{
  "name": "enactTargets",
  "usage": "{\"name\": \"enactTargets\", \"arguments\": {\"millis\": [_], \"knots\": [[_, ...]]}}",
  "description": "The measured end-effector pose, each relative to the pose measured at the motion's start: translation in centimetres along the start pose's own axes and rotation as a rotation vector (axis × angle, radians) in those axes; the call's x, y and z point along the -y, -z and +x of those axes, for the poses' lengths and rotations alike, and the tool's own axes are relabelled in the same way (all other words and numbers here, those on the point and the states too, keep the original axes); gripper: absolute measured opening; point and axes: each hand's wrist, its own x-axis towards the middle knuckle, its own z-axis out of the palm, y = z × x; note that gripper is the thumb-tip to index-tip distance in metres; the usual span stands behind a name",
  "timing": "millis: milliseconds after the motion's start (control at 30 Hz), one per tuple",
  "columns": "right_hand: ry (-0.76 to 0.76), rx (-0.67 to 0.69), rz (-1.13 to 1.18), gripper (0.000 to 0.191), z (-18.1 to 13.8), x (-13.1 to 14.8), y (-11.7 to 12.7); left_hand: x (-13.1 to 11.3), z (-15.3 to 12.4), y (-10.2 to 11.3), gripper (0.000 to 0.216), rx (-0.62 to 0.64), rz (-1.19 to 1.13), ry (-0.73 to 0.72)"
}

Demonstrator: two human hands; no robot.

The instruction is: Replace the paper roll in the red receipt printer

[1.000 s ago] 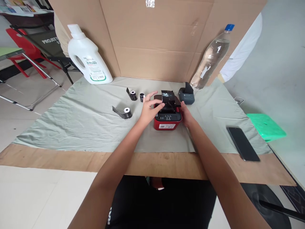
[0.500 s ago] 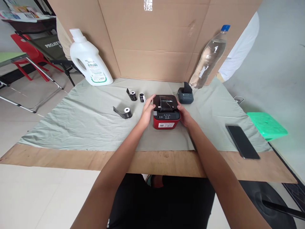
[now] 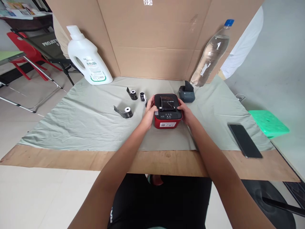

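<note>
A small red label printer (image 3: 168, 115) with a black top sits on the grey-green cloth in front of me. My left hand (image 3: 150, 111) grips its left side, thumb on the top edge. On the opposite side my right hand (image 3: 186, 111) holds it, thumb on the lid edge and fingers round the side. Dark glossy material shows under the lid's window. Left of the printer lie a partly unrolled black label roll (image 3: 127, 112), another black roll (image 3: 133, 94) and a smaller roll (image 3: 143, 96). A dark mini printer (image 3: 187, 94) stands behind on the right.
A white detergent bottle (image 3: 89, 60) stands at the back left, a water bottle (image 3: 212, 54) at the back right. Cardboard (image 3: 152, 35) walls off the far side. A phone (image 3: 245, 140) lies near the front right edge. A green stool (image 3: 269, 122) is beyond the table.
My left thumb has come down onto the printer's left top edge, and my right thumb has moved onto its lid edge. The view has shifted slightly.
</note>
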Motion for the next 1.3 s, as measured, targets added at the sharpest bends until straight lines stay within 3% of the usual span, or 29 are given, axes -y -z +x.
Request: {"name": "enactTargets", "arguments": {"millis": [300, 533, 700, 933, 1133, 1300], "knots": [[0.078, 0.026, -0.005, 0.066, -0.5, -1.2, 0.1, -0.7, -0.7, 0.6, 0.065, 0.045, 0.046, -0.052], [0.077, 0.061, -0.043, 0.069, 0.1, -1.0, 0.6, -1.7, 0.1, 1.1, 0.018, 0.02, 0.459, -0.337], [-0.054, 0.014, -0.19, 0.07, 1.4, 1.6, 1.9, -3.9, 2.2, 1.1, 0.018, 0.087, 0.566, -0.447], [-0.013, 0.024, -0.369, 0.042, 4.1, 6.0, 3.0, -7.0, 4.5, 0.9, 0.015, 0.139, 0.445, -0.465], [-0.076, 0.018, -0.345, 0.042, 4.6, 6.2, 1.9, -6.8, 5.1, 0.0, 0.012, 0.095, 0.353, -0.438], [-0.07, 0.076, -0.372, 0.035, 4.0, 6.6, 1.5, -6.2, 4.7, -0.8, 0.011, 0.134, 0.376, -0.439]]}}
